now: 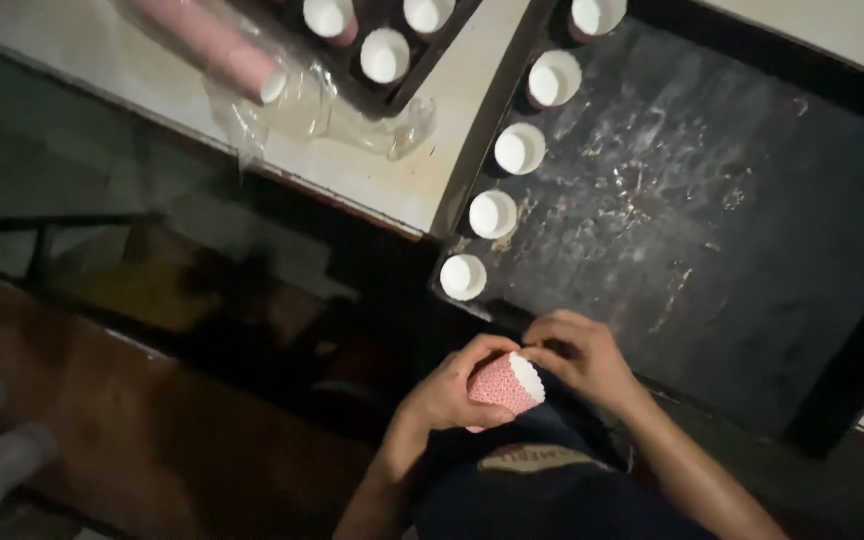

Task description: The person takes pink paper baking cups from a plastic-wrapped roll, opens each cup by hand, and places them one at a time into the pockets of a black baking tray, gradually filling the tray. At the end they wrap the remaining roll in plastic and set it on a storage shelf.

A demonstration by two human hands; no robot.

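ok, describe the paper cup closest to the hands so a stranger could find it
Start at the big dark baking tray. A line of white-lined paper cups runs down its left edge. The target cup is the bottom one, at the tray's near corner, just above the left hand.

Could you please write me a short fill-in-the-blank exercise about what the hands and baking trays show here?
1. The left hand holds a stack of ____ paper cups.
2. The right hand touches the stack at its ____ rim.
3. Along the left edge of the large dark tray stand ____ white-lined cups in a row.
4. A sleeve of cups lies in clear ____ wrap.

Missing words: pink; scalloped; five; plastic
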